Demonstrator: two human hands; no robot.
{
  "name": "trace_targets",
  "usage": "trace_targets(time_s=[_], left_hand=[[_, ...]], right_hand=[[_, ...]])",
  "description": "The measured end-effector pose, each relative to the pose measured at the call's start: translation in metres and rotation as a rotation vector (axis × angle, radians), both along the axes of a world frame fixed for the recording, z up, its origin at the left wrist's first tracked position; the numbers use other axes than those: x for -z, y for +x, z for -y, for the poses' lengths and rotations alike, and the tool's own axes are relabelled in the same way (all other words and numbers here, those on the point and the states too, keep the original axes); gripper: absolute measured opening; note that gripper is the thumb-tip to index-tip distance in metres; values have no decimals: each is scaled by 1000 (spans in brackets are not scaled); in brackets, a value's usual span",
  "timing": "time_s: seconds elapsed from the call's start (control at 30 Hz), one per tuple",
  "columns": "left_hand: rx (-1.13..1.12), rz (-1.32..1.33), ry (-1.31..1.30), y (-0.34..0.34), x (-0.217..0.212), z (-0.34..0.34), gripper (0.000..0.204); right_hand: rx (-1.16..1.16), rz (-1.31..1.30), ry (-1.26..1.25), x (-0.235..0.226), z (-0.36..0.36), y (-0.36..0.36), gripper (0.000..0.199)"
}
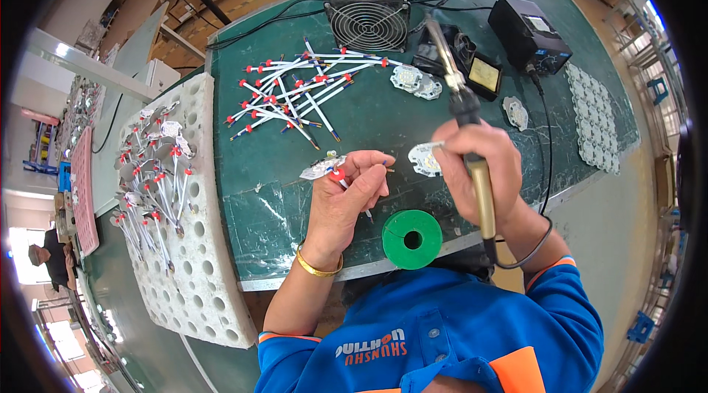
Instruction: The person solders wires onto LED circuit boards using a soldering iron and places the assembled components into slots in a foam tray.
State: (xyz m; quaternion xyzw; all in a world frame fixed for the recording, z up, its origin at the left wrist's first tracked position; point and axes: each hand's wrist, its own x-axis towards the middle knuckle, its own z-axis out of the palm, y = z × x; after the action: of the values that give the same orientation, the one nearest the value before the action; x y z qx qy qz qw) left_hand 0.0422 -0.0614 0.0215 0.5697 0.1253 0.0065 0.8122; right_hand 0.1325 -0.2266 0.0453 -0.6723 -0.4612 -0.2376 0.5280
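My left hand [352, 190] pinches a small white circuit board [318, 169] with a white wire and red sleeve attached, held just above the green mat [369, 109]. My right hand [479, 164] grips a soldering iron [463, 109] by its yellow handle, tip pointing away toward the back of the table. The same hand's fingers also touch a second small white board [425, 158]. A pile of white wires with red sleeves [295, 91] lies on the mat behind my left hand.
A green solder spool [412, 239] sits at the near edge. A fan [368, 18], an iron stand [483, 72] and a black soldering station [528, 33] stand at the back. Finished wired boards lie on a perforated foam tray [177, 223] at left. A sheet of boards [594, 124] lies at right.
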Motion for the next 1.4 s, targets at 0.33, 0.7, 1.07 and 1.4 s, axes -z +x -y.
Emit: trace_targets(time_s=[0.33, 0.7, 1.07, 1.4], left_hand=[[26, 93, 320, -11, -15, 1, 20], [32, 43, 343, -14, -16, -6, 16], [7, 11, 314, -21, -16, -1, 8], [-245, 53, 196, -57, -11, 16, 5]], right_hand=[[-244, -163, -170, -17, -8, 9, 22], [-381, -239, -299, -21, -15, 9, 20], [-369, -284, -250, -16, -13, 10, 23], [-341, -190, -84, -6, 54, -30, 37]])
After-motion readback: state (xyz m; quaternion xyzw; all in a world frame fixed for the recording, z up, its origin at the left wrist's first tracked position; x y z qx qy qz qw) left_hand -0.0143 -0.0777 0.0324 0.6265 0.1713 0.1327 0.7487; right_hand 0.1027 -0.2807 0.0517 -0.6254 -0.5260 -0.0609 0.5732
